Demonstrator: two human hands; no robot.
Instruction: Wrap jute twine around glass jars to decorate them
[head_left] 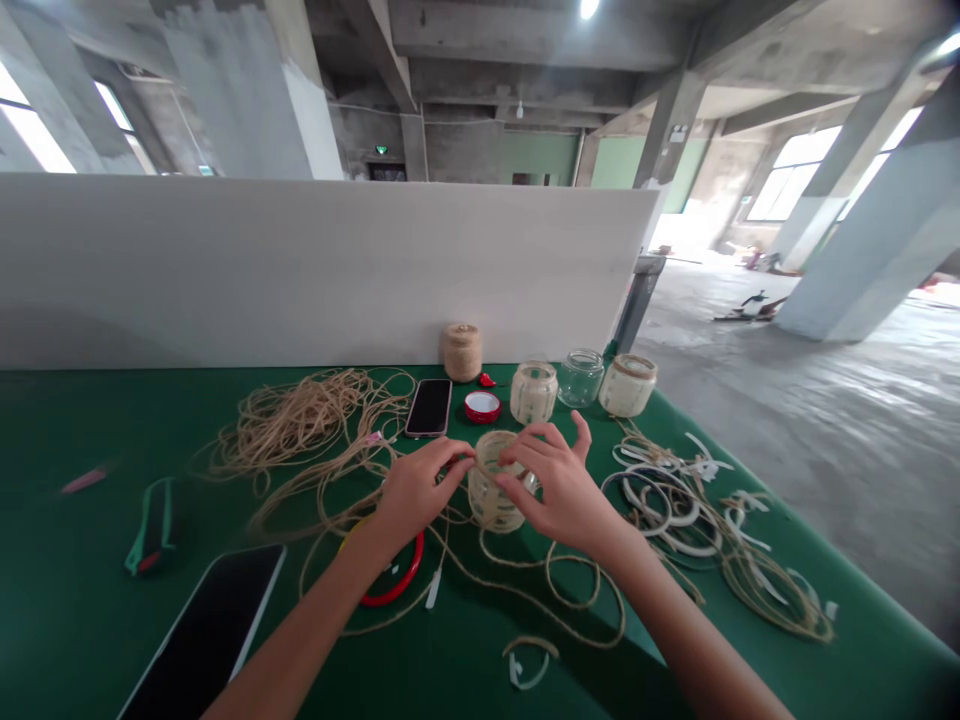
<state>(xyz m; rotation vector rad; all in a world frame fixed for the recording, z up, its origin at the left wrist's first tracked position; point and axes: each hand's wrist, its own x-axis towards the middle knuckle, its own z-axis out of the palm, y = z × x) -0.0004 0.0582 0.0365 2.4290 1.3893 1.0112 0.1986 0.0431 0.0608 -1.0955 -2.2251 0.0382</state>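
Concrete pillars and tall windows [795, 175] line a large bare hall, and a white partition board [300, 270] stands along the far edge of a bench [75, 420] covered in green cloth. Near the middle of the bench, a small glass jar [487, 505] partly wrapped in pale material sits between two bare hands. The left hand [416, 490] curves its fingers over the jar's rim from one side, and the right hand [559, 490] closes on it from the other, so both hold it in a narrow grip. Loose tan twine [300, 425] sprawls to the left and loops in front of the jar. Behind it stand a twine spool [462, 352], a phone [429, 407], a red lid [482, 406], two wrapped jars [628, 385] and a bare glass jar [580, 377]. White strips [667, 510] tangle with twine on the right, and a dark tablet [202, 640] lies at lower left.
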